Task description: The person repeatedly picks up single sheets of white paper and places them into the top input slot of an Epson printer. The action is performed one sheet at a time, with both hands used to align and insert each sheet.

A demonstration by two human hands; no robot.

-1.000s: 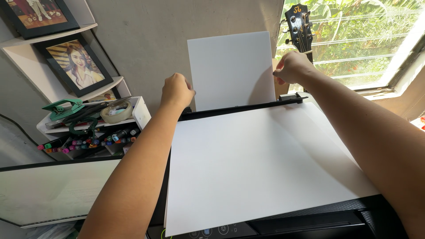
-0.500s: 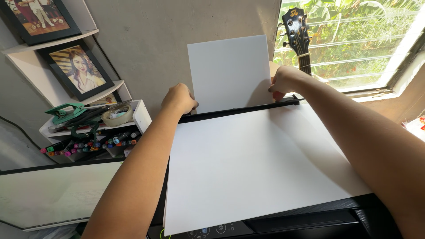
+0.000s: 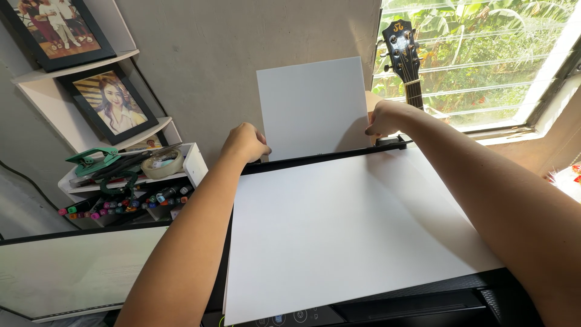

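An upright white sheet of paper (image 3: 311, 106) stands in the rear feed slot of a black printer (image 3: 417, 303). My left hand (image 3: 245, 143) pinches its lower left edge. My right hand (image 3: 382, 118) grips its lower right edge, just above the black paper guide (image 3: 390, 143). A larger white sheet (image 3: 345, 227) lies flat across the printer's top, under both my forearms.
A white organiser (image 3: 190, 160) at the left holds several coloured markers (image 3: 124, 203), a tape roll (image 3: 160, 162) and a green hole punch (image 3: 91, 158). Framed pictures (image 3: 112, 100) stand on white shelves. A guitar headstock (image 3: 400, 45) leans by the window (image 3: 484, 60). A monitor (image 3: 72, 269) sits lower left.
Both hands have slid down the upright sheet toward the printer's feed slot, and the sheet sits a little lower in the slot.
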